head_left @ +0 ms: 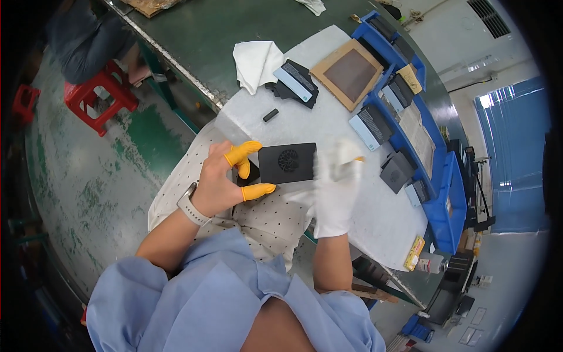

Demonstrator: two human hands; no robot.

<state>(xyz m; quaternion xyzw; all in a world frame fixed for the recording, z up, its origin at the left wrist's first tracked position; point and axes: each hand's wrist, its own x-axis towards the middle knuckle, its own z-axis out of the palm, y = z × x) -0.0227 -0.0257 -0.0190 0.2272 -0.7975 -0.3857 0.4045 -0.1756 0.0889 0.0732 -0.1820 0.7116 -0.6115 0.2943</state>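
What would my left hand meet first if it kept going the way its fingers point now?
The left hand points right across the picture. Its yellow-capped fingers already touch the black square plate; beyond it comes the white-gloved right hand, blurred, at the plate's other edge. Depth is unclear.

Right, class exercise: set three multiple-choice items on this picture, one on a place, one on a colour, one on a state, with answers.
1. Where is the black plate?
A. between both hands
B. in the blue tray
C. on the floor

2. What colour are the finger cots on the left hand?
A. green
B. yellow
C. red

3. What covers the right hand?
A. nothing
B. a white glove
C. a blue sleeve

Answers: 1 A, fingers of both hands grip its edges. 2 B, yellow tips show on thumb and fingers. 3 B, the hand is wholly white-gloved.
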